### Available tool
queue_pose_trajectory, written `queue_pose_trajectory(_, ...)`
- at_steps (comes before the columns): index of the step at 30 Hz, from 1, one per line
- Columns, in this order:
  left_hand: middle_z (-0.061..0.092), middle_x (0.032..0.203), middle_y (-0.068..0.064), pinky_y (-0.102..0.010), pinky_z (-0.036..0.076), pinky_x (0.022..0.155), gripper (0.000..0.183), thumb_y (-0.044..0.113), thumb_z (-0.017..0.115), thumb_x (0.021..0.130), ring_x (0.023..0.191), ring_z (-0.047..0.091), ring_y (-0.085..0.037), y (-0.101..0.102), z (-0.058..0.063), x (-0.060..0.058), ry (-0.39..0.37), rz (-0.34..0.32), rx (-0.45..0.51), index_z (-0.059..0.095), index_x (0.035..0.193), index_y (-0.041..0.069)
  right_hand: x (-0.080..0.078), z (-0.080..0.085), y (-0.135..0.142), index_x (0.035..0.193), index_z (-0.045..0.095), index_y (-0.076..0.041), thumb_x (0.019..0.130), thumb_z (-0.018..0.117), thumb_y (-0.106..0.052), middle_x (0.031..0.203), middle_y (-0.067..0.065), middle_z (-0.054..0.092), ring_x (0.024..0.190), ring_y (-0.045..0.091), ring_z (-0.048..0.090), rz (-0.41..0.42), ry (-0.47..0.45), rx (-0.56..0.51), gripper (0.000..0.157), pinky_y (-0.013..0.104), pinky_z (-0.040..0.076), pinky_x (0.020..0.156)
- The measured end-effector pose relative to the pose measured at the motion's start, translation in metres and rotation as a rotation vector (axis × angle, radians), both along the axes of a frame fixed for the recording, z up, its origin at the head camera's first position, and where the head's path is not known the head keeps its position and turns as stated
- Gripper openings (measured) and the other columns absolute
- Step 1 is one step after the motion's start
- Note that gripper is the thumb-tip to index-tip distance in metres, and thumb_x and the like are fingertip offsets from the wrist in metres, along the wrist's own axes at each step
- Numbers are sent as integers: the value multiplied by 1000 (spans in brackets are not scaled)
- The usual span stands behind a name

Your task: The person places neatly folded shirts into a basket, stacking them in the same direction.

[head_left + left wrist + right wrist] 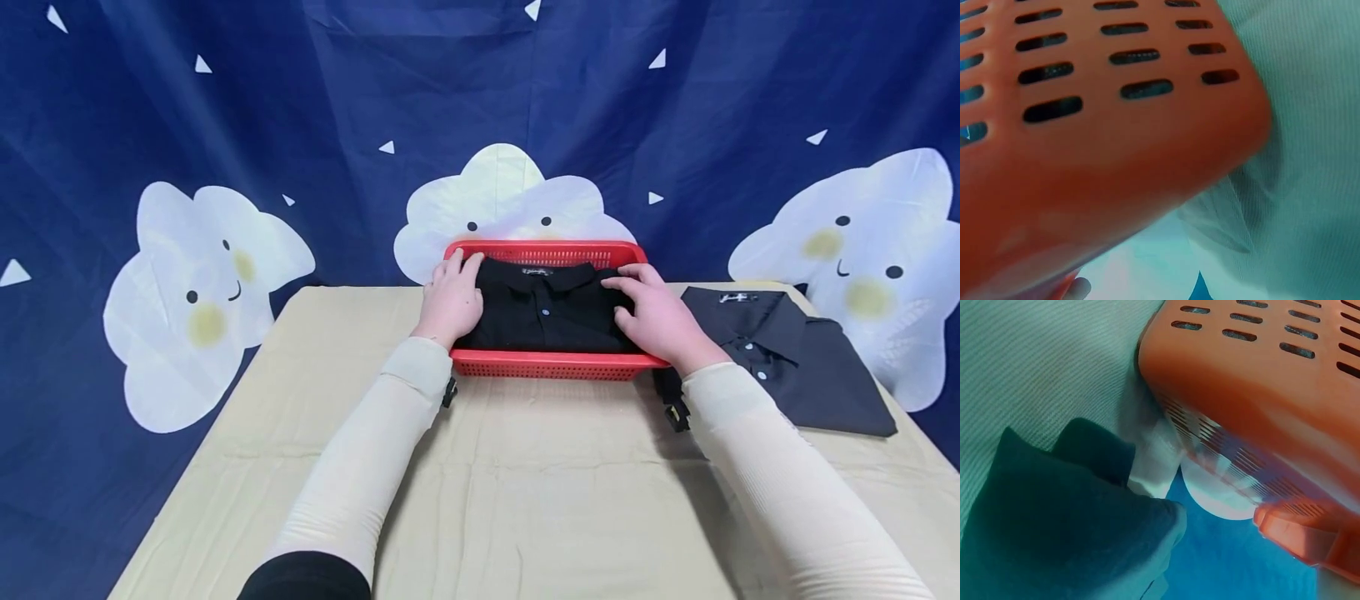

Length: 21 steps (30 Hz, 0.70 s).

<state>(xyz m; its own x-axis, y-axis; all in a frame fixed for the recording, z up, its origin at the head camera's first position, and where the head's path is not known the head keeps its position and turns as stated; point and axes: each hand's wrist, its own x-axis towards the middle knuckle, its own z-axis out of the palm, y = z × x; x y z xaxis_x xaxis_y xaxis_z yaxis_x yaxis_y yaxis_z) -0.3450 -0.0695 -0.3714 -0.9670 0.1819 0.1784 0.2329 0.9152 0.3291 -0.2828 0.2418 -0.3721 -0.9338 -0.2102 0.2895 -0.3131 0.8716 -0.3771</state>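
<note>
A folded black polo shirt [525, 312], its collar and a button showing, lies inside a red plastic basket [547, 360]. My left hand [452, 302] rests at the shirt's left end, its fingers extended near the basket's left rim. At the right end, my right hand [656, 317] touches the shirt with fingers spread and slightly bent. In the left wrist view the slotted basket wall [1097, 137] fills much of the picture, and only a fingertip [1077, 289] shows below it. The right wrist view shows the basket's corner [1229, 375].
A folded dark grey shirt [817, 367] lies on the table right of the basket, close to my right forearm. Beige cloth [525, 483] covers the table. Behind it hangs a blue curtain [345, 108] with white clouds.
</note>
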Motion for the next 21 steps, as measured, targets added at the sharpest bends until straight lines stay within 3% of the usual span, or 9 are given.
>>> queue_pose_trajectory(8, 31, 160, -12, -58, 26, 114, 51, 32, 53, 101, 149, 19, -34, 3, -1, 2, -53, -23, -233, 51, 146, 9, 2, 2, -1, 142, 58, -7, 93, 60, -14, 153, 17, 36, 136, 43, 40, -31, -45, 38, 50, 65, 34, 108)
queue_pose_trajectory(16, 36, 157, -15, -58, 24, 114, 56, 36, 57, 98, 149, 13, -33, 5, -1, 2, -93, -26, -333, 52, 145, 5, -3, 2, 1, 149, 50, -7, 92, 66, -23, 161, 16, 31, 144, 45, 30, 0, -72, 134, 62, 65, 29, 112)
queue_pose_trajectory(21, 36, 158, -17, -60, 20, 115, 60, 40, 55, 99, 152, 6, -34, 7, -3, 1, -120, -33, -427, 50, 147, 5, -5, 2, 0, 147, 53, -6, 91, 67, -26, 156, 21, 39, 145, 44, 26, -3, -93, 206, 62, 64, 18, 116)
